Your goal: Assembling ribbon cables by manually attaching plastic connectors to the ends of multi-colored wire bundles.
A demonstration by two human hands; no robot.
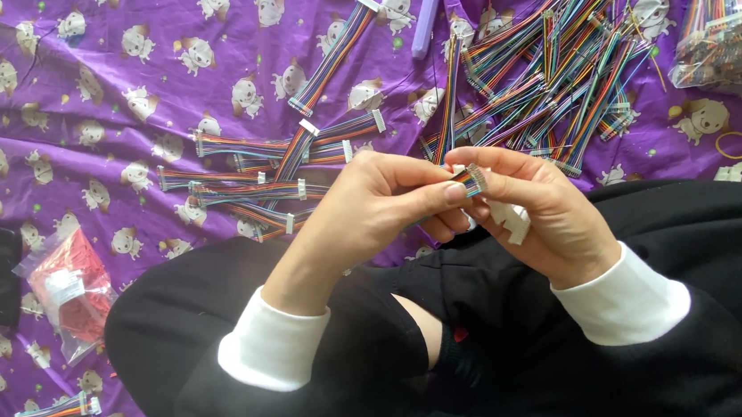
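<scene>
**Wire end pinched between both hands above the lap**

Head view: the rainbow wire end [473, 178] is held between the two hands, over the lap and just short of the purple cloth [69, 128]. The left hand [379, 203] is closed, its thumb pressed against the wire tips. The right hand [541, 211] is curled, fingers pinching the same bundle, with white connector pieces [511, 219] tucked in its palm. Both wrists are bent inward, knuckles nearly touching. By judgement, the wires are best kept flat and in colour order, gripped close to the tips so nothing splays. Finished cables [269, 168] lie ahead on the left of the cloth, a loose pile [555, 67] ahead on the right.
</scene>
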